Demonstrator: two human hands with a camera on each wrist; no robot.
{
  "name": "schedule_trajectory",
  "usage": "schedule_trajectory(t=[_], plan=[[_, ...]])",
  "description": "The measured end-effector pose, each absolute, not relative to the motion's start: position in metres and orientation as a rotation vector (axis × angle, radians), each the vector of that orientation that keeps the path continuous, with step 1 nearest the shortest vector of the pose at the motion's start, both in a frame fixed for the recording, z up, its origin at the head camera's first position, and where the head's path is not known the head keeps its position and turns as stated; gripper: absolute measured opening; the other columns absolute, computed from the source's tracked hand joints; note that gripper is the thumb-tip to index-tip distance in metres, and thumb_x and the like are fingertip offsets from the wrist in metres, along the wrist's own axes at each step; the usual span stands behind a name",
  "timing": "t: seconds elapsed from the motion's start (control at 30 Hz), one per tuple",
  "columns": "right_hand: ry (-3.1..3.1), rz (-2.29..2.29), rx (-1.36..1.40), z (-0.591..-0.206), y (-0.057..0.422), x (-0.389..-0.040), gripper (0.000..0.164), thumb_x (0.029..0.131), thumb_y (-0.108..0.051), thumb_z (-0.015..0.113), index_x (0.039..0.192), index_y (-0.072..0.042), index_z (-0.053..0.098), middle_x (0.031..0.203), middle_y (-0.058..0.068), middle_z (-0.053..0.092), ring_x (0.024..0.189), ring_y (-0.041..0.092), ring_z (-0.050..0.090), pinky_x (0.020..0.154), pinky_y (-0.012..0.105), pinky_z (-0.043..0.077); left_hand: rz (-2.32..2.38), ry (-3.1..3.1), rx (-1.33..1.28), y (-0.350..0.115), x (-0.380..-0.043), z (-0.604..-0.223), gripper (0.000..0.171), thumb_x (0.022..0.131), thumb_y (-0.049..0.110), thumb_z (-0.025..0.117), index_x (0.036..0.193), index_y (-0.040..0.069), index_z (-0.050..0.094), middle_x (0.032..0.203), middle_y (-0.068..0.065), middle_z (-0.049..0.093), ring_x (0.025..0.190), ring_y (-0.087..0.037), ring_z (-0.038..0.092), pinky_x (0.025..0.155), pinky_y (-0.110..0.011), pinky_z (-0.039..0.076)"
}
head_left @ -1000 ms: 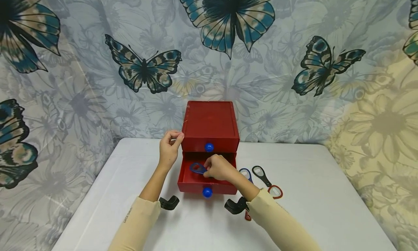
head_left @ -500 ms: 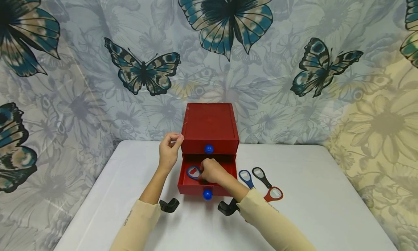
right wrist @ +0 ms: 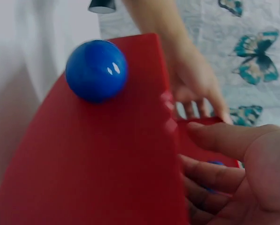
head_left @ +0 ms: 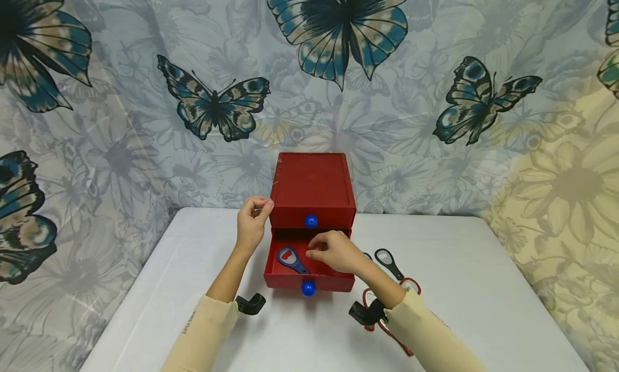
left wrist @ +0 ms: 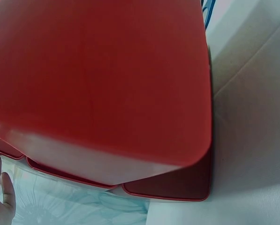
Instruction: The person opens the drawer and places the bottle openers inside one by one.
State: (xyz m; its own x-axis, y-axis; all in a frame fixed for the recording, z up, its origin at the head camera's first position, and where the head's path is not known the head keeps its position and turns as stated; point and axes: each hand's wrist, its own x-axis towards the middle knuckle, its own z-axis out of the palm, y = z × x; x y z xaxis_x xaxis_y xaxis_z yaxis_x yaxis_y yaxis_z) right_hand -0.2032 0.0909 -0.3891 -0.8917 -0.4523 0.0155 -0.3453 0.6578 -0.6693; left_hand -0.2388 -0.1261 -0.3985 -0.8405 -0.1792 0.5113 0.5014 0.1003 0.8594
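Note:
A red two-drawer chest [head_left: 314,179] stands on the white table, its lower drawer [head_left: 285,280] pulled out. In that drawer a blue bottle opener [head_left: 292,260] lies at a slant, its loop toward the back left. My right hand [head_left: 336,252] hovers over the drawer's right half, fingers loosely bent, with nothing between thumb and fingertips. At the chest's upper left front edge, the fingertips of my left hand [head_left: 251,224] touch its side. The right wrist view shows the blue knob [right wrist: 96,71] on the drawer front up close.
Right of the chest lie a black opener [head_left: 388,263] and several red-rimmed ones, one red opener [head_left: 398,342] partly under my right sleeve. A blue one there is mostly hidden by my forearm. A butterfly-print cloth [head_left: 387,173] hangs behind the table.
My right hand has let go of the blue bottle opener, which now lies on the drawer floor, and has drawn back to the right. My left hand stays at the chest.

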Motion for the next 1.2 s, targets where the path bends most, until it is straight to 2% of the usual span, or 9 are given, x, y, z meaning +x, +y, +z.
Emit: schedule_trajectory(t=[0.13,0.33,0.43,0.53,0.77,0.87,1.07,1.13,1.2], plan=[[2.712,-1.103,-0.675,-0.383,0.117,-0.199,0.020,0.089,-0.022,0.069,0.099,-0.005,0.073,0.083,0.002,0.068,0.075,0.011,0.057,0.066,0.024,0.049,-1.791,-1.891,-0.312,-0.125,-0.239,-0.398,0.013,0.090,-0.003,0.063,0.088,-0.015,0.058,0.094,0.008,0.058,0.088,0.005,0.057,0.073,-0.013,0.047],[2.723,-1.142,-0.572,-0.383,0.153,-0.188,0.020,0.091,-0.020,0.068,0.102,-0.003,0.072,0.087,0.003,0.070,0.076,0.012,0.060,0.067,0.023,0.052,-1.795,-1.883,-0.306,-0.125,-0.239,-0.398,0.007,0.090,-0.003,0.063,0.084,-0.003,0.062,0.094,0.008,0.060,0.088,-0.003,0.059,0.073,-0.014,0.048],[2.725,-1.153,-0.512,-0.388,0.169,-0.181,0.020,0.092,-0.019,0.067,0.102,-0.003,0.071,0.087,0.004,0.071,0.077,0.014,0.062,0.068,0.022,0.053,-1.787,-1.887,-0.312,-0.125,-0.238,-0.397,0.006,0.090,-0.003,0.063,0.084,-0.001,0.062,0.093,0.011,0.059,0.089,-0.003,0.059,0.073,-0.014,0.048],[2.730,-1.158,-0.471,-0.395,0.182,-0.173,0.020,0.091,-0.020,0.067,0.101,-0.003,0.071,0.087,0.005,0.071,0.076,0.015,0.063,0.067,0.022,0.052,-1.785,-1.883,-0.316,-0.125,-0.238,-0.398,0.006,0.090,-0.004,0.063,0.084,-0.002,0.062,0.093,0.010,0.060,0.089,-0.001,0.058,0.073,-0.014,0.048],[2.764,-1.132,-0.349,-0.414,0.204,-0.153,0.020,0.088,-0.017,0.071,0.099,0.000,0.071,0.080,0.002,0.068,0.072,0.011,0.060,0.061,0.021,0.050,-1.778,-1.880,-0.316,-0.127,-0.252,-0.412,0.011,0.090,-0.003,0.063,0.089,-0.013,0.059,0.094,0.012,0.058,0.089,0.004,0.056,0.073,-0.014,0.046],[2.757,-1.123,-0.272,-0.423,0.212,-0.143,0.022,0.087,-0.016,0.072,0.100,0.002,0.070,0.076,0.001,0.065,0.069,0.013,0.061,0.058,0.022,0.049,-1.769,-1.877,-0.324,-0.128,-0.258,-0.420,0.012,0.091,-0.001,0.064,0.090,-0.012,0.060,0.095,0.010,0.059,0.089,0.005,0.056,0.073,-0.013,0.046],[2.800,-1.063,-0.158,-0.445,0.222,-0.125,0.020,0.082,-0.013,0.075,0.094,0.002,0.070,0.071,-0.001,0.060,0.065,0.007,0.053,0.056,0.020,0.044,-1.750,-1.867,-0.351,-0.131,-0.260,-0.423,0.014,0.091,0.003,0.065,0.089,-0.010,0.061,0.099,-0.009,0.062,0.090,0.002,0.057,0.072,-0.014,0.047],[2.808,-1.030,-0.116,-0.454,0.225,-0.120,0.021,0.080,-0.014,0.077,0.093,0.001,0.071,0.070,-0.002,0.058,0.063,0.006,0.049,0.055,0.020,0.042,-1.750,-1.871,-0.342,-0.130,-0.260,-0.423,0.013,0.091,0.001,0.065,0.089,-0.010,0.060,0.098,-0.007,0.062,0.090,0.003,0.057,0.072,-0.014,0.047],[2.811,-0.981,-0.060,-0.463,0.227,-0.116,0.022,0.077,-0.016,0.079,0.091,0.000,0.071,0.069,-0.002,0.055,0.063,0.007,0.047,0.055,0.021,0.040,-1.757,-1.870,-0.333,-0.130,-0.258,-0.422,0.012,0.090,-0.001,0.065,0.089,-0.011,0.060,0.096,0.002,0.061,0.090,0.003,0.057,0.072,-0.013,0.047]])
